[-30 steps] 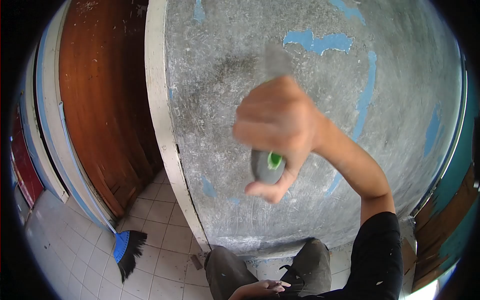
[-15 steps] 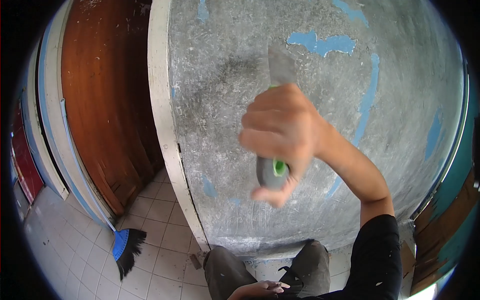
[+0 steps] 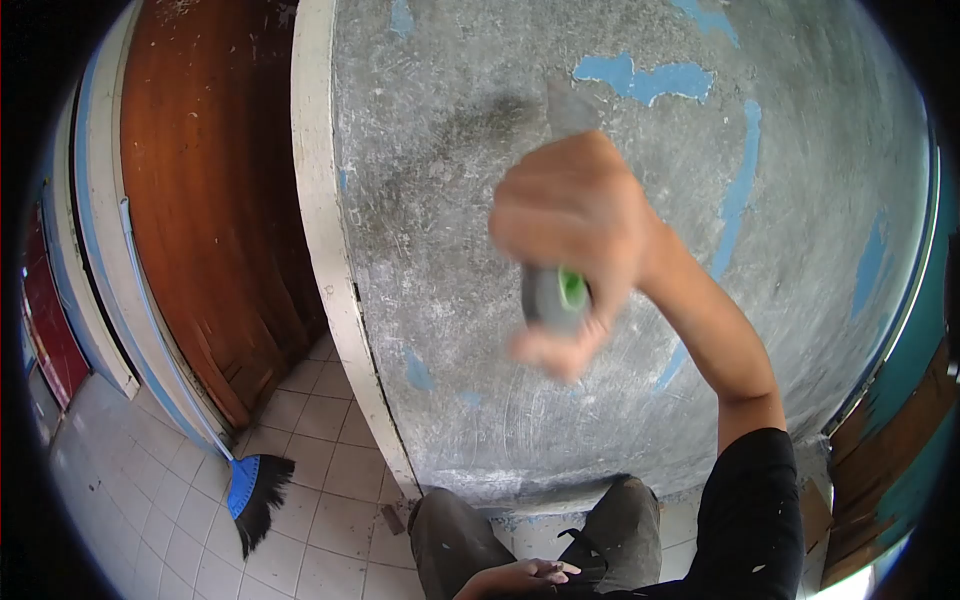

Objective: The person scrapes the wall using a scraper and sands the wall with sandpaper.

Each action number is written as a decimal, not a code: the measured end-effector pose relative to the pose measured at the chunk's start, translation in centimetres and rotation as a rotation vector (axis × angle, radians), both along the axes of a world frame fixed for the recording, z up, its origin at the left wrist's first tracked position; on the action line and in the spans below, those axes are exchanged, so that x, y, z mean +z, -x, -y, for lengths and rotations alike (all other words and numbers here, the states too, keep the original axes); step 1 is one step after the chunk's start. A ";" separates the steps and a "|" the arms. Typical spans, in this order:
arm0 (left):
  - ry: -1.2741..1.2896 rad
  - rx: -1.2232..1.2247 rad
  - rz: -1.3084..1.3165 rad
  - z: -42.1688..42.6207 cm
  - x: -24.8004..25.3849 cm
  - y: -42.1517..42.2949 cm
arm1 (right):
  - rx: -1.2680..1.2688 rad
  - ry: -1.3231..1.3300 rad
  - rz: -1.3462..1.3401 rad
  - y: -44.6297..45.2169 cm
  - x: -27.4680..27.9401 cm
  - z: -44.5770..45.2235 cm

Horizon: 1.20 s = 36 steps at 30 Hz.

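- Your left hand (image 3: 525, 577) lies low at your lap, palm side hard to make out, its fingers loosely bent and pointing to the right of the view; you cannot tell from here whether they pinch anything.
- Your legs, in dark trousers (image 3: 455, 540), are set apart, knees toward the base of the wall.
- Your right upper arm, in a black sleeve (image 3: 750, 500), rises along the right side of the view; the elbow is bent, and your bare forearm (image 3: 715, 330) slants up and inward.
- Your right hand (image 3: 575, 215) is raised in front of you, slightly blurred, back of the hand toward you, fingers wrapped around the scraper and thumb low against the handle's butt end.
- The scraper (image 3: 571, 110) stands nearly upright in that fist: grey-and-green handle below the fingers, blade above the knuckles, tilted slightly left. You cannot tell whether its edge touches the wall.
- Behind it is the grey, scuffed wall (image 3: 450, 330), with a ragged blue patch (image 3: 645, 80) just up and right of the blade.
- Left of the wall, past the white door frame (image 3: 325, 230), a blue broom (image 3: 243, 485) leans near a brown door (image 3: 200, 150).
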<state>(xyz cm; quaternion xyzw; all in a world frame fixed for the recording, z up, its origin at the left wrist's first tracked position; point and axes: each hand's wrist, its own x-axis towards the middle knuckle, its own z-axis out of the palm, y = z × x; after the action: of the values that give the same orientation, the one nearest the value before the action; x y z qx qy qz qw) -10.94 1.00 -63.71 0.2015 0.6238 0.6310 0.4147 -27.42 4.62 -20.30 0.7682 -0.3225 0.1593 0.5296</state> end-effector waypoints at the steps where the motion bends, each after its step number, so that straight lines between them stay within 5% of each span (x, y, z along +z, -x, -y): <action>1: -0.033 0.002 0.015 -0.1 -0.1 -0.4 | -0.052 -0.061 0.032 0.1 -0.5 0.0; 3: -0.060 0.039 -0.037 -0.2 0.2 -0.8 | -0.159 -0.035 -0.081 0.0 -0.2 -0.3; 9: -0.013 -0.001 -0.005 0.3 -2.4 -0.9 | 0.086 -0.134 -0.058 -1.0 -1.6 0.3; 11: 0.029 0.070 -0.018 0.3 -1.4 -1.3 | -0.164 0.033 -0.046 -0.5 0.0 0.4; 16: -0.016 0.092 -0.045 0.2 -1.4 -1.2 | 0.193 -0.133 -0.054 -1.3 -1.6 0.8; 18: 0.005 0.075 -0.063 0.4 -1.5 -1.5 | -0.243 0.088 -0.125 2.1 1.3 -0.1; 22: 0.003 0.086 -0.083 0.2 -1.3 -1.1 | 0.083 0.003 -0.102 -1.1 -0.1 0.4; 24: -0.002 0.093 -0.085 0.3 -1.7 -1.7 | -0.222 -0.011 -0.154 2.5 0.5 -0.2; 27: 0.134 0.030 -0.090 0.2 -0.9 -0.7 | -0.179 0.188 -0.015 1.2 2.2 -1.8; 28: 0.075 0.049 -0.103 0.1 -1.1 -0.6 | 0.034 0.054 -0.080 0.4 1.2 -1.1; 31: -0.020 0.043 -0.137 -0.1 -1.4 -0.7 | 0.050 -0.093 -0.041 0.8 -0.8 0.5; 32: 0.014 0.051 -0.121 -0.1 -1.2 -0.9 | -0.209 -0.011 -0.159 2.2 1.1 -0.3; 35: 0.035 0.074 -0.038 -0.1 0.1 -0.7 | -0.249 0.185 -0.148 2.0 2.1 -0.4; 36: 0.057 0.083 -0.063 -0.2 0.7 -0.8 | -0.245 0.043 -0.077 1.2 0.5 -1.1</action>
<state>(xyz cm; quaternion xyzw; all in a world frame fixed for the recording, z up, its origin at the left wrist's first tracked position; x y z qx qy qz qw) -10.18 1.17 -63.01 0.1837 0.6621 0.6230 0.3739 -28.59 5.75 -19.78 0.7169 -0.3899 0.0706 0.5736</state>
